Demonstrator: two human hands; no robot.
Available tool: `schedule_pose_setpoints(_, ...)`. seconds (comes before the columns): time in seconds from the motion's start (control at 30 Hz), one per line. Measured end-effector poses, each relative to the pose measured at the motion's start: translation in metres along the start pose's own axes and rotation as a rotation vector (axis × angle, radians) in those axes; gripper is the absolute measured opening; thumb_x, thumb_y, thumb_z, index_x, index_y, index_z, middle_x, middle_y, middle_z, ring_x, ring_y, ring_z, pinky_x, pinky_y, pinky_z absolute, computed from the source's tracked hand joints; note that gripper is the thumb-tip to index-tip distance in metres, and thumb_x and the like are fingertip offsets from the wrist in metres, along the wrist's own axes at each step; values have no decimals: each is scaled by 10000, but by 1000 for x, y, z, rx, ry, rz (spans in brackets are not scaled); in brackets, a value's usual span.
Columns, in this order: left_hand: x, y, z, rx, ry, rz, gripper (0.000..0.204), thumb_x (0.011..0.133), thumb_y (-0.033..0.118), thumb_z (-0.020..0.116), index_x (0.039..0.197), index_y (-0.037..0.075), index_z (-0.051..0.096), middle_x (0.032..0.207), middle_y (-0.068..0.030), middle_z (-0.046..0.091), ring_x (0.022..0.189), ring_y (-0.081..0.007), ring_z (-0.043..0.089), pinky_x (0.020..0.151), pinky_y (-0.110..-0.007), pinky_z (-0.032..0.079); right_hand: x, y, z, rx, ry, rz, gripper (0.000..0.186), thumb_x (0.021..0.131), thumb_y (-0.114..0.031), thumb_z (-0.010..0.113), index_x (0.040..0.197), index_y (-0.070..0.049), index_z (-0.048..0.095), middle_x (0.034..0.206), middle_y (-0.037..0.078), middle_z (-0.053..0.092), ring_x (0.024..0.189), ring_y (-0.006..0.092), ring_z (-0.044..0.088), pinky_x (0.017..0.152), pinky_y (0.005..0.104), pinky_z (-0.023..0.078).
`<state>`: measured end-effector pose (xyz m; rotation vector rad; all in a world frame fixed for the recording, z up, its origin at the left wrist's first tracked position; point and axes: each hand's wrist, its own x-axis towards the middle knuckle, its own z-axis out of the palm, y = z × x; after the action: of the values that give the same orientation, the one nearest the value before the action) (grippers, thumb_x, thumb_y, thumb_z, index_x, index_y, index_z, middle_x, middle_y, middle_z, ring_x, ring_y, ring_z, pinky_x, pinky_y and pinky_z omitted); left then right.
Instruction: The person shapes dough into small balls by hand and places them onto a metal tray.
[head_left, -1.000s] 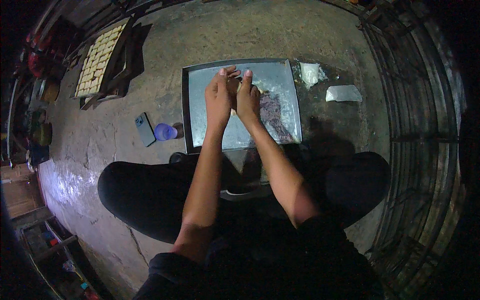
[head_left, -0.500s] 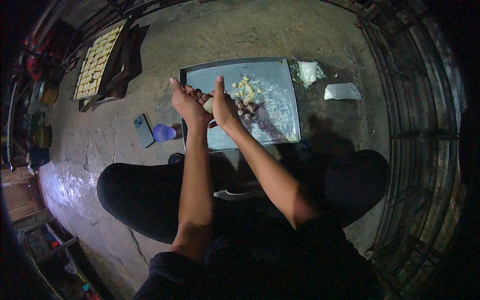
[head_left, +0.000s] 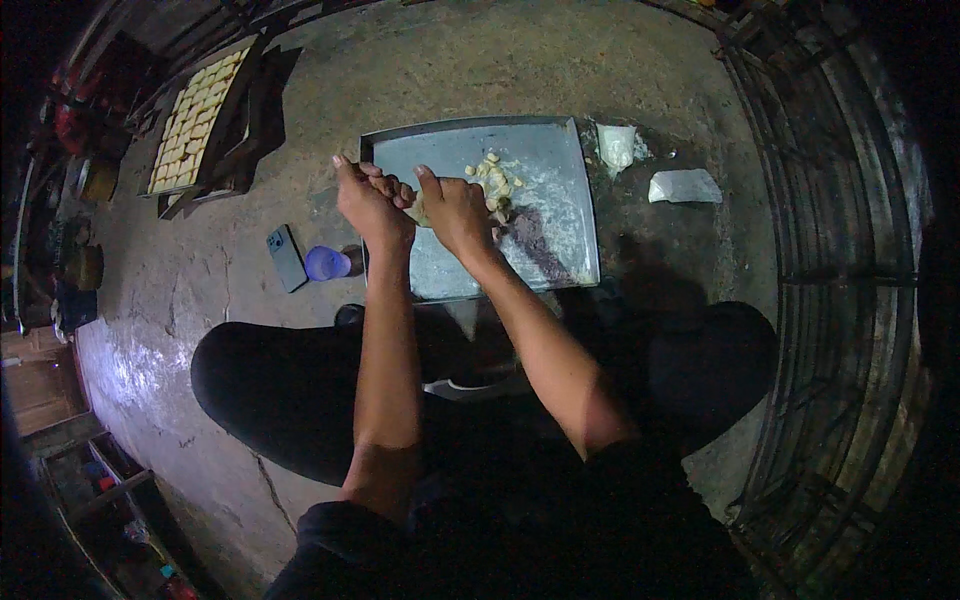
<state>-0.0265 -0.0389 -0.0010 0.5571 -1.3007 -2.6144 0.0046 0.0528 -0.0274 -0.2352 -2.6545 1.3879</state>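
Observation:
A grey metal tray (head_left: 550,150) lies on the concrete floor in front of my crossed legs. Several small pale yellow dough pieces (head_left: 493,176) sit in a heap near its middle. My left hand (head_left: 368,200) and my right hand (head_left: 455,208) are pressed together over the tray's left part, closed around a pale lump of dough (head_left: 418,209) that shows only between them. A dark smear (head_left: 540,240) marks the tray to the right of my right wrist.
A dark phone (head_left: 287,257) and a small purple cup (head_left: 326,263) lie on the floor left of the tray. A wooden tray of pale squares (head_left: 195,120) rests at the upper left. Two white plastic bags (head_left: 684,186) lie right of the tray. Metal grating curves along the right.
My hands have shifted from the tray's middle to its left side, uncovering the heap of dough pieces. They stay pressed together.

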Motion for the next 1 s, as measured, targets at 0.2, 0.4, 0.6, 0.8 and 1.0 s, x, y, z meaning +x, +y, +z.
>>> schedule_pose_setpoints(0.2, -6, 0, 10, 87, -98, 112, 511, 1029, 497, 445, 724, 87, 450, 484, 9, 365, 371, -113, 349, 364, -278, 300, 7, 21, -4, 37, 147, -212, 539, 1021, -372, 480, 696, 28, 638, 659, 249, 610, 638, 443, 623, 579, 492, 466)
schedule_pose_setpoints(0.4, -12, 8, 16, 75, -172, 105, 509, 1028, 480, 465, 719, 76, 464, 501, -13, 416, 388, -121, 393, 375, -289, 353, 13, 29, -15, -25, 115, -158, 510, 1024, -377, 476, 735, 3, 657, 677, 230, 637, 653, 434, 638, 597, 498, 488)
schedule_pose_setpoints(0.6, 7, -11, 3, 332, -403, 477, 496, 1050, 376, 465, 1130, -81, 643, 1051, -173, 695, 1004, -207, 653, 939, -383, 501, 11, 10, 3, 411, 74, 136, 653, 1040, -532, 319, 1208, 36, 592, 1158, 230, 647, 1069, 347, 637, 932, 424, 470)
schedule_pose_setpoints(0.8, 3, -3, -5, 543, -661, 39, 703, 1045, 542, 298, 1388, -39, 495, 1510, -147, 429, 1432, -281, 348, 1183, -441, 244, 12, -15, -19, 988, -73, 223, 964, 954, -745, 181, 1566, -13, 49, 1641, 190, 42, 1524, 251, 40, 1214, 377, 37)
schedule_pose_setpoints(1.0, -14, -28, 5, 667, -551, 67, 698, 1052, 539, 267, 1251, -27, 624, 917, -131, 636, 848, -201, 575, 796, -358, 432, 14, -17, -33, 1382, -190, 295, 1067, 876, -838, 251, 1569, -115, -119, 1648, 146, -66, 1383, 238, 243, 1187, 402, 94)
